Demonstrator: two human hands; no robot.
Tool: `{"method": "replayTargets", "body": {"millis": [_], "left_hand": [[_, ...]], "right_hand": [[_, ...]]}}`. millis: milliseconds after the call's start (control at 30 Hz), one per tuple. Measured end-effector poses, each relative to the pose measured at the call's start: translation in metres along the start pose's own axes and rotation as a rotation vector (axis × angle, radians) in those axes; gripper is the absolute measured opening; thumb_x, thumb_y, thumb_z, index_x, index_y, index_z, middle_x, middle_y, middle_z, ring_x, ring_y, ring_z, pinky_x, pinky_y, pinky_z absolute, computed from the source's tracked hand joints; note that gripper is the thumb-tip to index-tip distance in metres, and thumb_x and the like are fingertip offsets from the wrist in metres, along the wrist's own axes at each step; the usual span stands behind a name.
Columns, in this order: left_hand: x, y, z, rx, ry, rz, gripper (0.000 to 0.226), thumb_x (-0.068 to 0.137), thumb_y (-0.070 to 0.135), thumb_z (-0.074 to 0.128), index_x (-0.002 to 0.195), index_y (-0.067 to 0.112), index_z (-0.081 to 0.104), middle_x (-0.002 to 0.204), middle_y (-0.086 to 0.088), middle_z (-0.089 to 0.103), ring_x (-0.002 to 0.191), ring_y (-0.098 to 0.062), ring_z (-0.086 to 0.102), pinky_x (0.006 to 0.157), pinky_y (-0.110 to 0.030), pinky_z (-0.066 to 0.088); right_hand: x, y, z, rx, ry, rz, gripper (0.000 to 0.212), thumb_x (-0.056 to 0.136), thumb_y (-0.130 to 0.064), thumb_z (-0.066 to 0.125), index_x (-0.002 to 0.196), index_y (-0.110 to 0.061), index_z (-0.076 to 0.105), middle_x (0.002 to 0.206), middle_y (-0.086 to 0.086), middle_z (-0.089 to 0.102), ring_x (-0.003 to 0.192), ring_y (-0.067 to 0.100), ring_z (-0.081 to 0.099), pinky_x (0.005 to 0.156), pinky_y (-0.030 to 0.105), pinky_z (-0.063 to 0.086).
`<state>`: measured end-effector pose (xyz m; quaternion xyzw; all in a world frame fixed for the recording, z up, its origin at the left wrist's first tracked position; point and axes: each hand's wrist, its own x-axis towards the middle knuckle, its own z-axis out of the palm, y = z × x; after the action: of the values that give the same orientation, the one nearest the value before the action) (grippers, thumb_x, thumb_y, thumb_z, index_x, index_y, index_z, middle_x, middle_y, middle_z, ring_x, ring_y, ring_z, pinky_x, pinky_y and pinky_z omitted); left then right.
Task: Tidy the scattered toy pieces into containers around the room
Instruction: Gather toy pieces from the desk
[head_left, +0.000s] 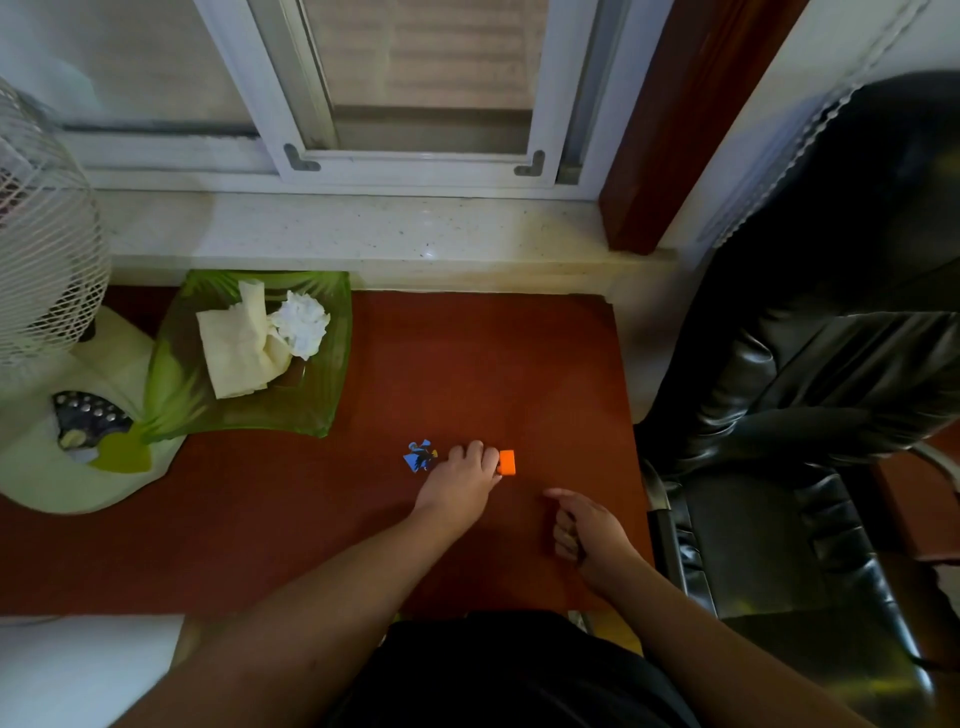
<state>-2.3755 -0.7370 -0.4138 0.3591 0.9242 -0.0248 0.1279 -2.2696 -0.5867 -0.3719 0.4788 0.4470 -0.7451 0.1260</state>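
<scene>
Toy pieces still lie loose on the red-brown table (363, 519), so by my reading the tidying is at an early or middle stage, not finished. Two show: an orange block (507, 462) touching the fingertips of the left hand (464, 478) on its thumb side, and a blue puzzle piece (421, 456) just beside the same hand on its other side. The left hand lies knuckles up with fingers curled down toward the block; whether they already pinch it or only touch it I cannot tell, since the fingertips are hidden under the hand. The right hand (584, 527) rests nearer the body, well apart from both pieces, fingers curled in and thumb stuck out, and nothing shows in its grasp. Neither piece is in a container. The only dish-like thing near is a green glass tray (322, 405) beyond the left hand and off to its outer side, already holding crumpled tissues (260, 338); whether it is the intended container is unclear. Both pieces remain to be lifted and dropped somewhere proper.
</scene>
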Motion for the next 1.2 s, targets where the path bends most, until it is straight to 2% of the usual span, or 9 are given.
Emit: {"method": "replayTargets", "body": {"millis": [100, 267, 667, 733, 800, 867, 933, 1067, 1200], "left_hand": [[-0.003, 0.001, 0.003, 0.036, 0.019, 0.021, 0.027, 0.093, 0.01, 0.043, 0.12, 0.011, 0.049, 0.114, -0.01, 0.054, 0.095, -0.03, 0.057, 0.066, -0.038, 0.053], [-0.003, -0.002, 0.006, 0.099, 0.076, 0.083, 0.024, 0.072, 0.012, 0.069, 0.095, 0.013, 0.064, 0.083, -0.005, 0.064, 0.064, -0.023, 0.061, 0.045, -0.032, 0.049], [-0.003, -0.022, 0.007, 0.023, 0.193, 0.184, 0.03, 0.058, 0.002, 0.07, 0.085, 0.014, 0.063, 0.066, 0.001, 0.063, 0.054, -0.017, 0.06, 0.04, -0.025, 0.044], [-0.002, -0.023, 0.002, -0.009, 0.145, 0.14, 0.027, 0.064, 0.008, 0.078, 0.084, 0.015, 0.061, 0.064, 0.002, 0.061, 0.055, -0.017, 0.06, 0.04, -0.025, 0.043], [0.001, -0.022, 0.0, -0.043, 0.086, 0.067, 0.009, 0.09, 0.02, 0.06, 0.095, 0.013, 0.057, 0.076, -0.003, 0.066, 0.069, -0.021, 0.064, 0.052, -0.032, 0.05], [0.005, -0.025, 0.002, -0.219, 0.081, -0.022, 0.019, 0.101, 0.024, 0.04, 0.101, 0.011, 0.053, 0.085, -0.01, 0.068, 0.079, -0.027, 0.065, 0.064, -0.04, 0.052], [0.004, -0.029, -0.002, -0.518, 0.109, -0.142, 0.018, 0.1, 0.026, 0.039, 0.098, 0.013, 0.05, 0.079, -0.008, 0.068, 0.071, -0.024, 0.067, 0.064, -0.043, 0.052], [0.0, -0.043, -0.02, -0.945, 0.204, -0.314, 0.012, 0.099, 0.025, 0.048, 0.098, 0.016, 0.055, 0.074, 0.004, 0.061, 0.062, -0.01, 0.056, 0.059, -0.027, 0.042], [-0.006, -0.043, -0.039, -1.811, 0.071, -0.46, 0.021, 0.101, 0.017, 0.044, 0.082, 0.013, 0.052, 0.057, 0.0, 0.047, 0.049, -0.011, 0.037, 0.047, -0.023, 0.031]], "right_hand": [[0.001, 0.0, -0.002, -0.011, 0.012, 0.005, 0.028, 0.102, -0.011, 0.035, 0.106, -0.003, 0.061, 0.047, -0.001, 0.034, 0.036, 0.011, 0.027, 0.034, 0.021, 0.021], [-0.001, 0.0, -0.001, -0.049, 0.007, 0.001, 0.027, 0.101, -0.011, 0.035, 0.105, -0.002, 0.061, 0.047, -0.001, 0.033, 0.035, 0.011, 0.026, 0.034, 0.021, 0.021], [-0.009, 0.002, -0.006, -0.101, 0.021, -0.005, 0.028, 0.102, -0.01, 0.035, 0.107, -0.001, 0.061, 0.048, -0.001, 0.035, 0.036, 0.01, 0.029, 0.035, 0.022, 0.021], [-0.01, 0.004, -0.008, -0.105, 0.025, -0.011, 0.028, 0.101, -0.01, 0.035, 0.108, -0.001, 0.061, 0.048, -0.001, 0.035, 0.036, 0.01, 0.028, 0.035, 0.022, 0.021], [-0.011, 0.007, -0.009, -0.098, 0.027, -0.014, 0.027, 0.101, -0.009, 0.035, 0.108, 0.0, 0.06, 0.049, -0.001, 0.034, 0.036, 0.01, 0.028, 0.035, 0.021, 0.021], [-0.012, 0.008, -0.009, -0.093, 0.028, -0.016, 0.027, 0.101, -0.008, 0.035, 0.108, 0.0, 0.06, 0.05, 0.0, 0.034, 0.036, 0.01, 0.028, 0.034, 0.021, 0.021], [-0.012, 0.01, -0.009, -0.092, 0.028, -0.009, 0.027, 0.101, -0.009, 0.035, 0.108, -0.001, 0.06, 0.049, -0.001, 0.033, 0.035, 0.01, 0.028, 0.034, 0.022, 0.021], [-0.012, 0.012, -0.009, -0.093, 0.024, 0.014, 0.028, 0.102, -0.012, 0.036, 0.109, -0.001, 0.061, 0.048, -0.002, 0.034, 0.036, 0.01, 0.028, 0.035, 0.023, 0.021], [-0.012, 0.015, -0.007, -0.102, 0.025, 0.021, 0.028, 0.102, -0.012, 0.036, 0.11, -0.001, 0.061, 0.052, -0.001, 0.034, 0.037, 0.01, 0.028, 0.035, 0.023, 0.021]]}}
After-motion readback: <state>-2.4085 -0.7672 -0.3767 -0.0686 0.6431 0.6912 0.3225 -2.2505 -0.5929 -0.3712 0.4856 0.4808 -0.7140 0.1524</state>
